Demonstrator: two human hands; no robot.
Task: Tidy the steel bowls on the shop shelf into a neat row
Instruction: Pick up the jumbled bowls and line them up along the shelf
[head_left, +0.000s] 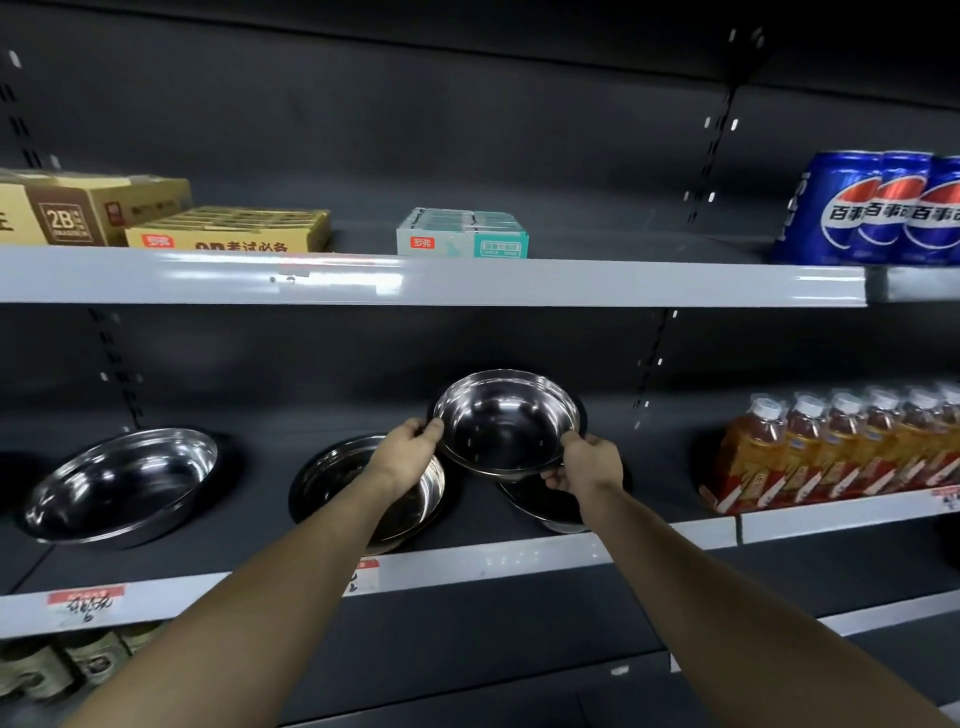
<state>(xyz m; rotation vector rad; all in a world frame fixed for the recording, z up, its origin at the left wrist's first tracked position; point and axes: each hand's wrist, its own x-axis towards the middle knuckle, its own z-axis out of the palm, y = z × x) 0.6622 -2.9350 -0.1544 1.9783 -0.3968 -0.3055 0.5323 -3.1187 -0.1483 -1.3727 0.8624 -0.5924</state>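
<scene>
Steel bowl (506, 421) gripped at its rim by both left hand (410, 449) and right hand (589, 462), tilted above the shelf (545, 553); three bowls lie unevenly spaced, so the row looks barely begun.

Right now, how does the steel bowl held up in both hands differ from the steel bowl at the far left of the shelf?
The shiny round steel bowl in the hands is lifted and tipped towards the camera; the wide shiny steel bowl at far left rests on the dark shelf. The left hand and right hand grip the held bowl's rim; nothing touches the far-left bowl. Another bowl lies under the held one; the far-left one stands alone. Both are empty polished steel.
</scene>
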